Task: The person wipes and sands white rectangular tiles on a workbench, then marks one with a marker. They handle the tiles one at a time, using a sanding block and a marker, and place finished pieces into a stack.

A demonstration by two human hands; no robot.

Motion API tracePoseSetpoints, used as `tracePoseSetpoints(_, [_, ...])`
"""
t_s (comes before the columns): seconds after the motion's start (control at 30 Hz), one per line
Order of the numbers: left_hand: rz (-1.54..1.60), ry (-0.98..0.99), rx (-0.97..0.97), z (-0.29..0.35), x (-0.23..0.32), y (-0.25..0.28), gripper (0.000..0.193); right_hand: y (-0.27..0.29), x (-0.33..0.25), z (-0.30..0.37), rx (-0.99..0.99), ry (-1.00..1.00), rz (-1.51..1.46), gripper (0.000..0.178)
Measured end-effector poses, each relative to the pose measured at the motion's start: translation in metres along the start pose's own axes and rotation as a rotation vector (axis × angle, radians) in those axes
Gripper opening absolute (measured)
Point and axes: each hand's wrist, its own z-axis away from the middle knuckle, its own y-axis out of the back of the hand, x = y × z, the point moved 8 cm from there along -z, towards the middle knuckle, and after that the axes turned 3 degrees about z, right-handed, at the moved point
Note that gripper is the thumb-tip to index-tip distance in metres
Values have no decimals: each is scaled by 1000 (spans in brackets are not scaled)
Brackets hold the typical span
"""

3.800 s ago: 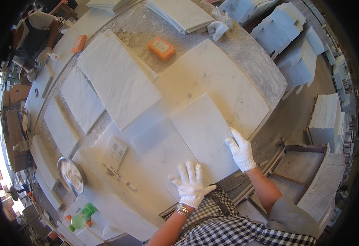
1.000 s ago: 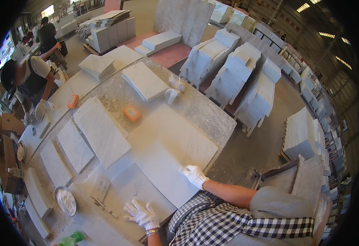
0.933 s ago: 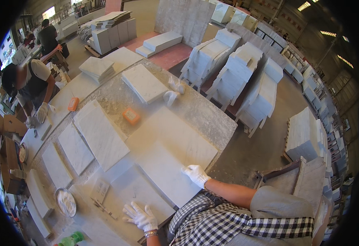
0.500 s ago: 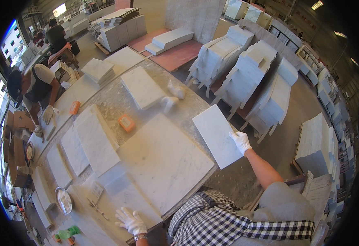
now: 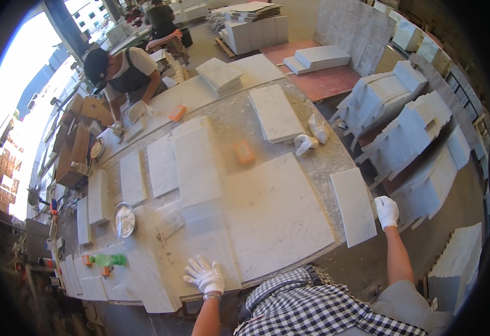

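Note:
My left hand (image 5: 204,274), in a white glove, lies flat with spread fingers on a pale stone slab at the table's near edge. My right hand (image 5: 387,211), also gloved, has its fingers curled just right of a thin white marble tile (image 5: 352,208). A narrow gap seems to part them. The tile rests along the table's right edge, its near end reaching past the edge. Between my hands lies a large square marble slab (image 5: 275,218). Beyond it sits a dusty orange block (image 5: 244,152).
Crumpled white gloves (image 5: 305,143) lie beside stacked tiles (image 5: 275,113). More tiles (image 5: 197,162), a metal bowl (image 5: 125,220) of white paste and a green bottle (image 5: 109,260) are on the left. A co-worker (image 5: 127,75) works across the table. Stone stacks (image 5: 407,140) stand at right.
The marble tile has come down from my raised right hand onto the table's right edge, and the hand has shifted off its side. My left hand stays flat. The view has turned left.

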Motion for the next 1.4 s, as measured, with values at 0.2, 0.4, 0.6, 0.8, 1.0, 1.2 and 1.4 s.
tracePoseSetpoints(0.2, [28, -29, 60, 3, 1, 2, 74, -69, -169, 31, -623, -160, -884, 24])
tracePoseSetpoints(0.4, [70, -45, 93, 4, -1, 4, 75, -183, -403, 122, -1134, -447, -1475, 39])
tracePoseSetpoints(0.6, [147, -76, 143, 4, -2, 5, 75, -223, -498, 110, -945, -324, -1494, 49])
tracePoseSetpoints(0.8, [213, -85, 128, 4, -5, 6, 75, -180, -542, 98, -1055, -407, -1505, 33])
tracePoseSetpoints(1.0, [204, -83, 55, 2, -5, 9, 75, -166, -574, 79, -1261, -269, -1384, 27])
tracePoseSetpoints(1.2, [223, -90, 104, 1, -5, 8, 73, -90, -439, 138, -1327, 29, -1682, 49])
tracePoseSetpoints(1.4, [167, -97, 110, 2, -2, 7, 75, -77, -297, 114, -784, 71, -1093, 52])
